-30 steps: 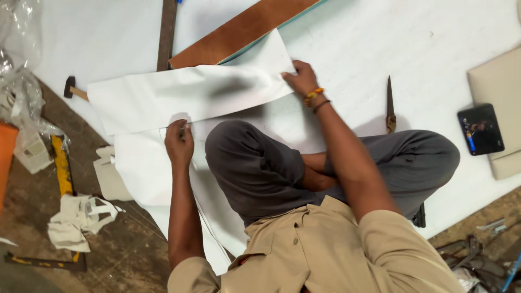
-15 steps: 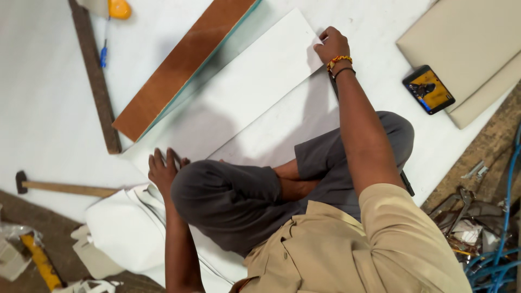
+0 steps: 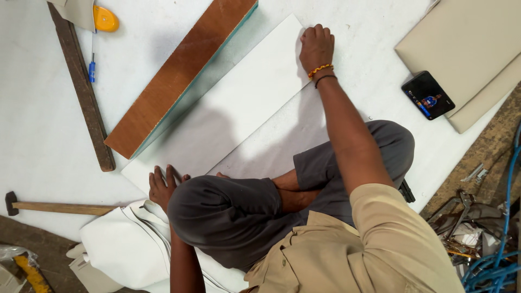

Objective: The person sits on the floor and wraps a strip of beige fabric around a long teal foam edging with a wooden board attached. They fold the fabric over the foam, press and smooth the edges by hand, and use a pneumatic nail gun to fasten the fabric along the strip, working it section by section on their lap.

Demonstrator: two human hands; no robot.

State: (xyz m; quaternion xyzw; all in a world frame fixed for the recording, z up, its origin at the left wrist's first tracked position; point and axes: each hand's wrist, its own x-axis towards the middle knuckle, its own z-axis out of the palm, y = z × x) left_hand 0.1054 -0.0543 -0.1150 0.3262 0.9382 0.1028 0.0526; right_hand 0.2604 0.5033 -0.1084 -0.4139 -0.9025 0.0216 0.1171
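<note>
Hands pressing folded white sheet (image 3: 228,119), left hand (image 3: 163,187) fingers spread flat, right hand (image 3: 317,46) fingers curled, wooden board (image 3: 179,76) beside.

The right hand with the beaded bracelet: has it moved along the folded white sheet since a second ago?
Yes. The right hand slid along the folded white sheet to its far corner, toward the end of the brown wooden board.

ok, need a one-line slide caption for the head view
Seated cross-legged, a person presses left hand and right hand flat on a folded white sheet beside a wooden board.
</note>
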